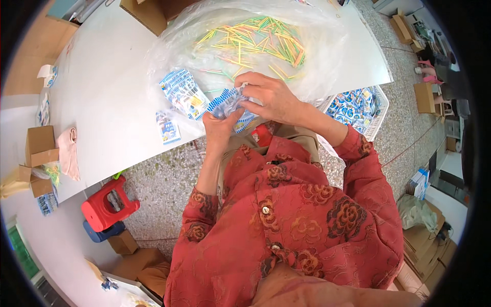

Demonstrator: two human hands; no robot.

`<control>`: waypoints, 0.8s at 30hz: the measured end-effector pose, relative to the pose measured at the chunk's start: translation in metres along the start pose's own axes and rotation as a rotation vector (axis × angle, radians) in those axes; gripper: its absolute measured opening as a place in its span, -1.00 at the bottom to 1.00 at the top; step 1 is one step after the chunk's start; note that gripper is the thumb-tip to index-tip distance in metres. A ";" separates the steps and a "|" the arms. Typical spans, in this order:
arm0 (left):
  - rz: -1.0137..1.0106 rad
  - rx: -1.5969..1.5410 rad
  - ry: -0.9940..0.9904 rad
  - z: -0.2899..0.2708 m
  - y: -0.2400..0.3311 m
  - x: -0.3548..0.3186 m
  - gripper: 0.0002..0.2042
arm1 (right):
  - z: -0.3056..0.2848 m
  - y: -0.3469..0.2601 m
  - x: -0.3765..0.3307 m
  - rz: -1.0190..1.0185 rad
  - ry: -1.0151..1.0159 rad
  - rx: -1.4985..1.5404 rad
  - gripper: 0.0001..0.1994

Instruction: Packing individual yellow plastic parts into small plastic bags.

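Between my two hands is a blue-and-white printed plastic packet (223, 104), tilted near the table's front edge. My left hand (219, 128) grips its lower side, thumb pointing up to the right. The curled fingers of my right hand (271, 97) are closed at its upper right end and hide part of it. Just left of it lies a stack of similar packets (184, 92), and a further flat packet (168, 128) rests at the table edge. Beyond my hands, many thin yellow, green and pink sticks (266, 43) are spread on a clear plastic sheet (325, 36).
A white plastic basket (381, 113) full of blue-and-white packets stands right of the white table (102, 102). On the table's left are a cardboard box (40, 146) and a pink cloth (67, 153). A red stool (107, 204) stands on the floor at left.
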State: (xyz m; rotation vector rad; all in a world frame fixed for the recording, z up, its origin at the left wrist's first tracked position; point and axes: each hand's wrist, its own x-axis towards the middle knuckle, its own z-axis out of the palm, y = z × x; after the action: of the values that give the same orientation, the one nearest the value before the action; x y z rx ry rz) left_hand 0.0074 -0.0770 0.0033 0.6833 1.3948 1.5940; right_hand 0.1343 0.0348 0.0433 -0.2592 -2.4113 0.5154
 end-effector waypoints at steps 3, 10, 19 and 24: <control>0.001 -0.060 -0.002 0.000 -0.001 0.000 -0.76 | -0.008 0.005 0.010 0.199 -0.093 0.317 -0.84; -0.018 -0.094 -0.002 -0.010 -0.008 0.005 -0.69 | 0.014 0.126 0.010 0.564 -0.075 -0.068 -0.57; 0.000 -0.077 0.061 -0.026 -0.003 0.003 -0.68 | 0.039 0.175 0.064 0.662 -0.455 -0.594 -0.30; -0.006 -0.102 0.058 -0.031 -0.003 0.005 -0.68 | 0.041 0.189 0.079 0.589 -0.468 -0.544 -0.40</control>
State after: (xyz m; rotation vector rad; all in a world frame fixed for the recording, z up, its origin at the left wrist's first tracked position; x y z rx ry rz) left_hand -0.0202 -0.0878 -0.0074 0.5761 1.3454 1.6796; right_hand 0.0579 0.2175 -0.0225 -1.2265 -2.8851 0.1541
